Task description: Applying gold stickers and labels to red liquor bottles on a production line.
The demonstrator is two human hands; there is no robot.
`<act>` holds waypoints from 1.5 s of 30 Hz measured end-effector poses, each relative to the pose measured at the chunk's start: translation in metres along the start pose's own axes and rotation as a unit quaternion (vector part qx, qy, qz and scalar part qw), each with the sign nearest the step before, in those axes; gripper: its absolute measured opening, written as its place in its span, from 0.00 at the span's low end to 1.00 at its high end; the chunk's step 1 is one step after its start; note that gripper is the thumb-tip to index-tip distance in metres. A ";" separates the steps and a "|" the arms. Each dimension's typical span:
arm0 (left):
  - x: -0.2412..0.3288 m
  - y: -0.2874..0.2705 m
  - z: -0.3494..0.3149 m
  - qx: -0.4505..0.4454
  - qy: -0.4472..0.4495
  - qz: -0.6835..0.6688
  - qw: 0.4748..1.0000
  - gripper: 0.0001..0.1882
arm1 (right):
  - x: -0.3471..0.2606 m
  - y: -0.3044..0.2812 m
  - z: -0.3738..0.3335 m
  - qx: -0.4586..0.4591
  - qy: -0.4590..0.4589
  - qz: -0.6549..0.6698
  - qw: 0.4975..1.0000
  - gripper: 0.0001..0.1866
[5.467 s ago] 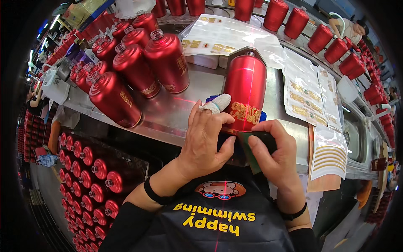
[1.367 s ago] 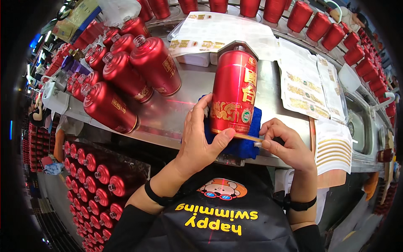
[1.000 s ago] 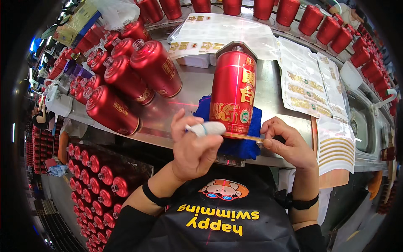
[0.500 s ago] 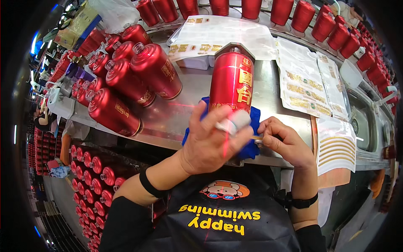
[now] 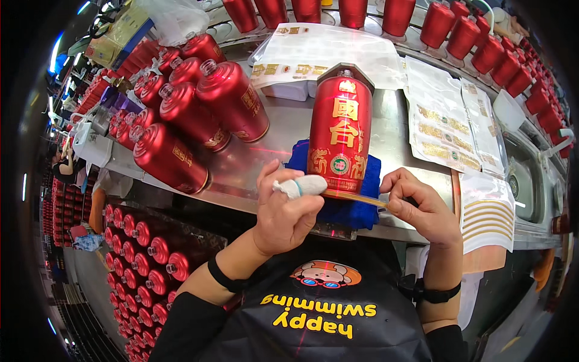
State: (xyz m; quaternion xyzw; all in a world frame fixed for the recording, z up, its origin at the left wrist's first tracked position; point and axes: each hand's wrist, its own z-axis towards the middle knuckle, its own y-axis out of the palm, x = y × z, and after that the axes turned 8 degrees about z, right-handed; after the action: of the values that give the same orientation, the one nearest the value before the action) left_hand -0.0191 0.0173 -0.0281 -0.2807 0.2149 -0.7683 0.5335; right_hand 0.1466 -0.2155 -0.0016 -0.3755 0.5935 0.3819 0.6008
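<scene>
A red bottle with gold decoration lies base toward me on a blue cloth, its neck end at a dark octagonal holder. A narrow gold strip runs across the bottle's base edge, its right part standing off the bottle. The thumb and finger of my right hand pinch that free right end. My left hand is curled at the strip's left end. Its finger wrapped in white bandage presses there against the bottle, and the thumb is just below.
Red bottles stand grouped on the metal table at left. Gold label sheets lie at right, above a white sheet of curved gold strips. Beyond is a curved line of red bottles. A sink is far right; more bottles fill the lower left.
My left hand has moved down and left off the bottle's front, uncovering its lower decoration. My right hand has shifted slightly right, and the gold strip now shows stretched between both hands.
</scene>
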 end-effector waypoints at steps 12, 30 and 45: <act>0.013 0.008 0.028 -0.017 0.200 0.113 0.973 0.14 | 0.007 0.000 0.002 0.012 -0.010 -0.010 1.000 0.14; -0.002 -0.002 0.013 0.003 0.110 0.035 0.993 0.11 | 0.006 0.001 0.003 0.022 0.008 0.008 1.000 0.12; 0.002 0.012 0.038 -0.029 0.089 0.090 0.992 0.25 | 0.009 0.003 0.006 0.009 0.026 0.009 1.000 0.13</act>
State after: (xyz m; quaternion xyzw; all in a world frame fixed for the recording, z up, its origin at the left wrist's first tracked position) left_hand 0.0136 0.0097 -0.0070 -0.2062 0.3076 -0.7328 0.5708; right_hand 0.1468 -0.2088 -0.0101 -0.3744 0.6155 0.3721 0.5852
